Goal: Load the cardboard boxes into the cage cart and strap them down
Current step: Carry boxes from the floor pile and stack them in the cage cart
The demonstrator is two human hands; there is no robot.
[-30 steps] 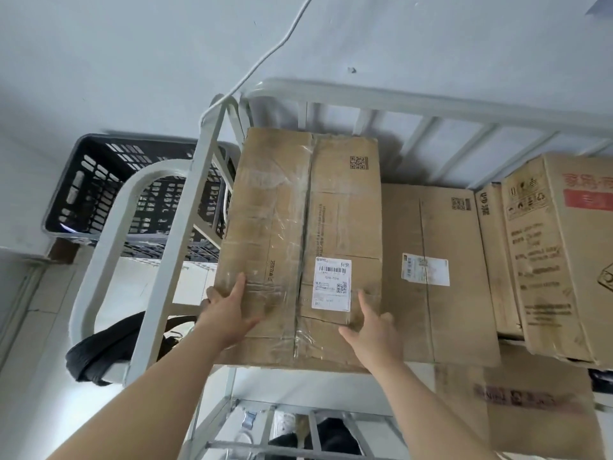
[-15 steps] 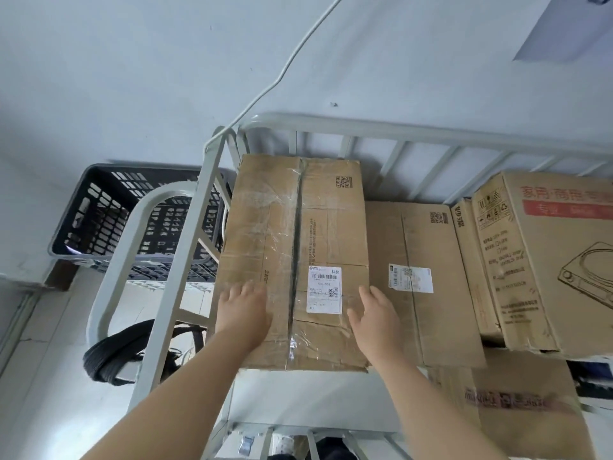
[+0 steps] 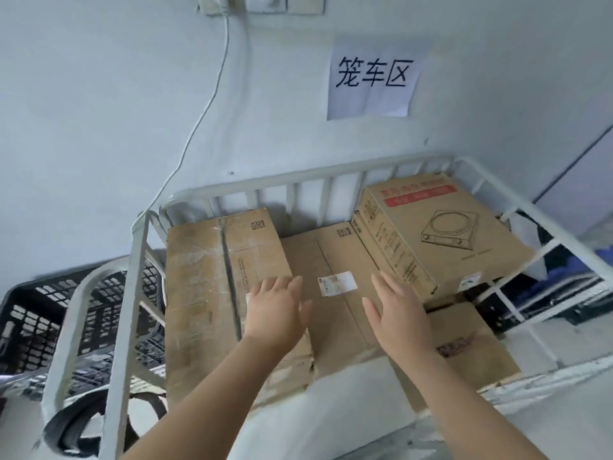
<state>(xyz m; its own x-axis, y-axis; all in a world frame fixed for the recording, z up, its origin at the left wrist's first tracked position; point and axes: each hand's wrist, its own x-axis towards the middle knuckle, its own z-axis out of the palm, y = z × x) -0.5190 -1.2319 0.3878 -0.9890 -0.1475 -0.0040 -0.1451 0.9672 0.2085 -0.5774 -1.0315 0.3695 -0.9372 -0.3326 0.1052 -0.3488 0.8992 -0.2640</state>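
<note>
A white metal cage cart (image 3: 308, 179) stands against the wall with several cardboard boxes in it. A taped brown box (image 3: 212, 287) lies at the left of the cart. Beside it sits a lower box with a white label (image 3: 335, 260). A box printed with a cooktop drawing (image 3: 444, 237) lies on the right stack. My left hand (image 3: 277, 310) hovers with straight fingers over the right edge of the taped box. My right hand (image 3: 396, 310) is spread flat over the labelled box. Neither hand holds anything.
A black plastic crate (image 3: 30, 323) stands left of the cart, behind its curved handle (image 3: 71, 327). A black strap bundle (image 3: 73, 429) lies low at the left. A paper sign (image 3: 373, 81) and a white cable (image 3: 205, 104) are on the wall.
Both hands have left the near end of the taped box and moved right, now spread over the boxes. The view has risen, showing the wall sign and the cart's right side.
</note>
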